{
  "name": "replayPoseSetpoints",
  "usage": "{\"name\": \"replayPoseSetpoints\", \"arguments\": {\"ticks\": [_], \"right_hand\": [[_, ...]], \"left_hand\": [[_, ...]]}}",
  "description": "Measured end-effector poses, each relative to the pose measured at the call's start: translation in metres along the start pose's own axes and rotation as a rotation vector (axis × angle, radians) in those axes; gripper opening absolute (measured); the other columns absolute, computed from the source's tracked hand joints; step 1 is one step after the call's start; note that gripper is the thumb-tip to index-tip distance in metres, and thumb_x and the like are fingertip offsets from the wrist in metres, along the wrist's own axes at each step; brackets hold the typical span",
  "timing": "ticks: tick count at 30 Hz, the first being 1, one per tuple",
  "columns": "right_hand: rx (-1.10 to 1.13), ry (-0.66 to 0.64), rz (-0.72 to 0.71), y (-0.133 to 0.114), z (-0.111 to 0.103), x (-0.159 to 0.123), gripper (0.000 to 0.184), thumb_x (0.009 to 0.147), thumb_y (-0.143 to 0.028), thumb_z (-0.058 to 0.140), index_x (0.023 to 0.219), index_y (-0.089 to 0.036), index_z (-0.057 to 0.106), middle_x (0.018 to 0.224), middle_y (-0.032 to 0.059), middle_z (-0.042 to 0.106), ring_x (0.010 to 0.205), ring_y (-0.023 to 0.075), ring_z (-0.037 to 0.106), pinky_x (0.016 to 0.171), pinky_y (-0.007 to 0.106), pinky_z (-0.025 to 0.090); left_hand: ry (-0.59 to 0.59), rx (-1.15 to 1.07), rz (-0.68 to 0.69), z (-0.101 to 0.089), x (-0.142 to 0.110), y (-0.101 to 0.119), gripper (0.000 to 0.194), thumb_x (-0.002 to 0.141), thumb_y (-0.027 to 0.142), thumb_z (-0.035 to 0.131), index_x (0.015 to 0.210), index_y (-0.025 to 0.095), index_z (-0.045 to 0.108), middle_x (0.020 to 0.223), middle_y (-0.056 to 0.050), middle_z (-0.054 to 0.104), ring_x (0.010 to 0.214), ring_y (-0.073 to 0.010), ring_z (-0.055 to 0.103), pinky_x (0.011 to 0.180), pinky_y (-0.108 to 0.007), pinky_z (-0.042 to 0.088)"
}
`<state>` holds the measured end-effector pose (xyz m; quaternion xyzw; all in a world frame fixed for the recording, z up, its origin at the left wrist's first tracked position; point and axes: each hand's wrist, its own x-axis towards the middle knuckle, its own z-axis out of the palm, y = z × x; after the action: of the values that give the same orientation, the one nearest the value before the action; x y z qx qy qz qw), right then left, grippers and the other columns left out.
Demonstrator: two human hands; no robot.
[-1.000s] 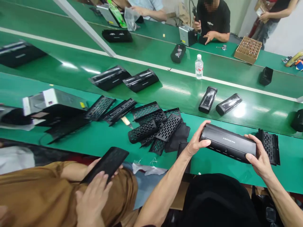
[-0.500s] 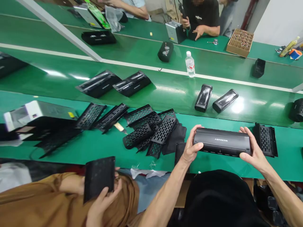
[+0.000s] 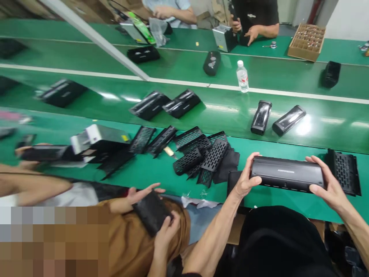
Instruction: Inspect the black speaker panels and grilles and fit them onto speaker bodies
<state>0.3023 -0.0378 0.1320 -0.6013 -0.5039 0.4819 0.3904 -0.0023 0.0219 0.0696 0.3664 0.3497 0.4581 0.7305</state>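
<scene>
Between my two hands is a long black speaker housing (image 3: 288,173) with pale lettering on its face, raised just above the green bench. My left hand (image 3: 248,180) grips one end, thumb on the front edge. The opposite end is in my right hand (image 3: 327,182), its thumb also on the front and fingers behind. To the right of that hand lies a stack of slotted black grilles (image 3: 346,173). Left of my left hand, a heap of perforated black grilles (image 3: 215,154) rests beside dark flat sheets (image 3: 227,166).
A co-worker at my left handles a black panel (image 3: 152,211). Ahead, a green conveyor (image 3: 225,119) carries several black housings, including two shiny ones (image 3: 261,117). A water bottle (image 3: 242,77) stands beyond. People sit across, near a divided cardboard box (image 3: 307,42).
The whole view has swung left, so things appear farther right. Both hands still hold the housing. The co-worker's panel has turned and one of their hands has opened away from it.
</scene>
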Motion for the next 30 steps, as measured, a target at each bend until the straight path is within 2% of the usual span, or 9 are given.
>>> {"name": "replayPoseSetpoints", "arguments": {"ticks": [3, 7, 10, 12, 16, 20, 23, 25, 30], "right_hand": [[-0.003, 0.002, 0.022, 0.0, -0.008, -0.004, 0.09, 0.083, -0.059, 0.085, 0.161, -0.035, 0.048, 0.168, 0.0093, 0.05, 0.155, 0.0393, 0.044, 0.122, 0.049, 0.042], [-0.025, 0.022, 0.014, 0.008, -0.014, -0.008, 0.094, 0.08, -0.057, 0.087, 0.162, -0.035, 0.047, 0.167, 0.0103, 0.051, 0.153, 0.0429, 0.046, 0.118, 0.05, 0.047], [-0.011, 0.012, -0.004, 0.017, -0.018, -0.005, 0.095, 0.079, -0.057, 0.087, 0.162, -0.035, 0.047, 0.168, 0.0108, 0.05, 0.153, 0.0444, 0.046, 0.12, 0.054, 0.044], [-0.002, -0.016, 0.005, 0.02, -0.021, -0.003, 0.095, 0.08, -0.059, 0.086, 0.163, -0.035, 0.046, 0.169, 0.0109, 0.048, 0.154, 0.0444, 0.045, 0.122, 0.056, 0.042], [-0.024, -0.06, 0.011, 0.013, -0.025, -0.003, 0.099, 0.079, -0.058, 0.086, 0.165, -0.035, 0.043, 0.17, 0.0108, 0.047, 0.156, 0.0444, 0.042, 0.123, 0.057, 0.041], [-0.039, -0.028, 0.015, -0.004, -0.017, -0.006, 0.092, 0.083, -0.054, 0.085, 0.164, -0.037, 0.045, 0.171, 0.0071, 0.044, 0.158, 0.0431, 0.039, 0.128, 0.054, 0.034], [0.004, 0.007, 0.016, -0.006, -0.008, -0.005, 0.088, 0.086, -0.054, 0.083, 0.164, -0.037, 0.045, 0.172, 0.0073, 0.044, 0.158, 0.0411, 0.038, 0.13, 0.056, 0.03], [0.024, 0.002, 0.037, 0.0, -0.004, -0.004, 0.087, 0.088, -0.056, 0.081, 0.165, -0.037, 0.043, 0.171, 0.0082, 0.045, 0.157, 0.039, 0.042, 0.129, 0.055, 0.033], [0.035, 0.014, 0.121, 0.026, 0.0, 0.006, 0.086, 0.089, -0.063, 0.078, 0.164, -0.035, 0.045, 0.167, 0.0099, 0.05, 0.145, 0.0352, 0.056, 0.119, 0.05, 0.046]], "left_hand": [[-0.061, 0.019, -0.02, 0.002, -0.003, 0.007, 0.101, 0.063, 0.05, 0.092, 0.152, 0.028, 0.048, 0.151, -0.011, 0.052, 0.131, -0.0342, 0.053, 0.113, -0.042, 0.042], [-0.011, 0.004, 0.019, 0.012, -0.008, 0.01, 0.095, 0.064, 0.05, 0.091, 0.147, 0.027, 0.051, 0.14, -0.01, 0.057, 0.119, -0.0321, 0.057, 0.103, -0.041, 0.048], [-0.005, 0.011, 0.019, 0.016, -0.009, 0.01, 0.094, 0.065, 0.05, 0.091, 0.146, 0.026, 0.05, 0.136, -0.01, 0.058, 0.116, -0.0315, 0.058, 0.102, -0.041, 0.048], [-0.041, 0.033, 0.004, 0.016, -0.009, 0.012, 0.095, 0.066, 0.05, 0.091, 0.147, 0.026, 0.048, 0.139, -0.011, 0.056, 0.119, -0.032, 0.056, 0.104, -0.041, 0.047], [-0.075, 0.063, -0.008, 0.014, -0.008, 0.016, 0.093, 0.067, 0.052, 0.089, 0.147, 0.026, 0.049, 0.136, -0.011, 0.055, 0.117, -0.0317, 0.056, 0.103, -0.041, 0.046], [-0.028, 0.034, 0.028, 0.018, -0.009, 0.016, 0.086, 0.065, 0.051, 0.09, 0.139, 0.027, 0.054, 0.128, -0.008, 0.059, 0.112, -0.0293, 0.056, 0.098, -0.038, 0.047], [0.039, 0.041, 0.025, 0.02, -0.009, 0.01, 0.083, 0.066, 0.051, 0.088, 0.138, 0.026, 0.055, 0.128, -0.007, 0.061, 0.109, -0.0281, 0.056, 0.095, -0.037, 0.047], [0.076, 0.05, -0.006, 0.018, -0.009, 0.005, 0.082, 0.068, 0.051, 0.085, 0.139, 0.026, 0.054, 0.127, -0.007, 0.061, 0.109, -0.0277, 0.056, 0.096, -0.036, 0.046], [0.152, 0.022, -0.083, 0.011, -0.002, -0.008, 0.08, 0.07, 0.048, 0.084, 0.141, 0.026, 0.053, 0.125, -0.005, 0.062, 0.11, -0.0256, 0.058, 0.097, -0.033, 0.046]]}}
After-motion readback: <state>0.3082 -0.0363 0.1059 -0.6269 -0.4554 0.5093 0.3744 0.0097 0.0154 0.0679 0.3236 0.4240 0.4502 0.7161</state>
